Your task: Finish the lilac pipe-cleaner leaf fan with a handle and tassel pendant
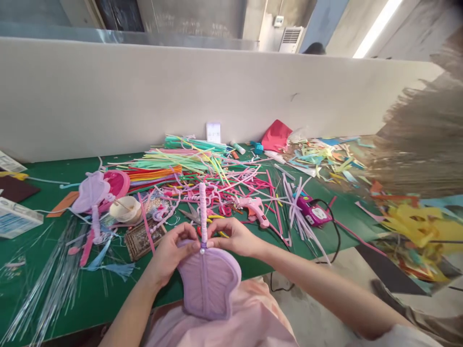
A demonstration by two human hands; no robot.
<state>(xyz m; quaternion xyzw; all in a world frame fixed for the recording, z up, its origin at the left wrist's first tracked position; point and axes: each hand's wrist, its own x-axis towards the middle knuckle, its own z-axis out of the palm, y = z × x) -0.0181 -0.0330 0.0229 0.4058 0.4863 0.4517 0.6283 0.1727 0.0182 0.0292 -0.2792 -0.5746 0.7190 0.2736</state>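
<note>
A lilac hand fan [213, 284] with a sheer panel and a fuzzy pipe-cleaner rim hangs over my lap, its wrapped handle [203, 212] pointing up and away. Where handle meets panel there is a dark purple band with a white pearl bead [202, 251]. My left hand [177, 250] pinches the fan just left of that joint. From the right, my right hand [231, 236] closes its thumb and fingers on the same joint. Just beyond lie scissors [191, 212], partly hidden behind the handle, and a pink glue gun [254, 210].
Piles of coloured pipe cleaners [188, 159] cover the green table [47, 284]. To the left are another lilac fan [90, 190], a cream cup [125, 210] and clear sticks [61, 270]. A purple device [314, 210] with a black cable sits right. Behind rises a white partition [144, 96].
</note>
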